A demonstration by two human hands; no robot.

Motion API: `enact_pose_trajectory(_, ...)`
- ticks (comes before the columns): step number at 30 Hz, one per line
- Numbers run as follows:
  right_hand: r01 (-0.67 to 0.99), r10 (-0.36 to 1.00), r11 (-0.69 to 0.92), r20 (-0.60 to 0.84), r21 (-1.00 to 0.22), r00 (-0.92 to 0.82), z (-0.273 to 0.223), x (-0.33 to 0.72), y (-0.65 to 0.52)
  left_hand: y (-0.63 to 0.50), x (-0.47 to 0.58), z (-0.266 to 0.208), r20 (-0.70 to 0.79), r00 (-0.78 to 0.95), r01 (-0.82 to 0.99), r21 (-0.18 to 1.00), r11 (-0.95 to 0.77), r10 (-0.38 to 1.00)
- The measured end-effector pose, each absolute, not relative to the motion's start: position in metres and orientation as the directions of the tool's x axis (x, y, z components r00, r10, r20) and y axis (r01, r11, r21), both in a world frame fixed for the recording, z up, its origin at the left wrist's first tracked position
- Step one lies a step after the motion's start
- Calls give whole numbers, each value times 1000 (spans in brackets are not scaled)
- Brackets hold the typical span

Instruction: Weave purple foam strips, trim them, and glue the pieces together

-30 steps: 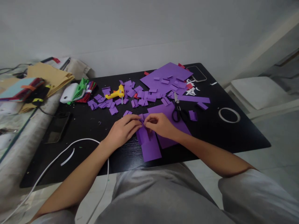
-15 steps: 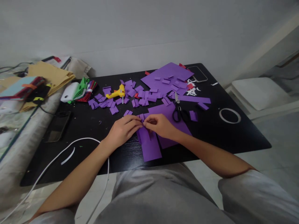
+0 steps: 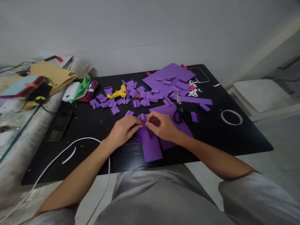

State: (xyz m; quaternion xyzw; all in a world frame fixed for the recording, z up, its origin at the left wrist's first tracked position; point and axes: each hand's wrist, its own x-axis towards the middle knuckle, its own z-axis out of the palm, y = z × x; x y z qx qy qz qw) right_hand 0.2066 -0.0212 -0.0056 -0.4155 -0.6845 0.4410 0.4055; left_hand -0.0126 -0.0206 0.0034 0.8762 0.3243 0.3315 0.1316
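Purple folds [image 3: 142,117] show more: the right hand [image 3: 165,126] edges toward three o'clock, leaving them less covered.
They sit on purple card [image 3: 152,151] reaching toward six; left hand [image 3: 122,131] at eight, both hands' fingers narrow, pinch unclear; scissors [image 3: 181,109] near three, glue gun [image 3: 120,92] at eleven.

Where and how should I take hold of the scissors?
Probably best to grip the scissors by the black handles, coming from the near side with the right hand, the closer one. The handles face the person while the metal blades point towards the wall, so this approach should keep fingers off the blades.
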Motion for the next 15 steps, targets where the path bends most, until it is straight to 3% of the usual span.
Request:
enact_pose_trajectory(9, 229, 704, 667, 500, -709, -504, -14, 215, -11, -20, -14, 5, 463, 589, 476, 463, -748, 662)
enact_pose_trajectory(15, 183, 732, 605, 451, -775, -511, -12, 217, -10, -20, -16, 5, 466, 596, 448, 482, -752, 654)
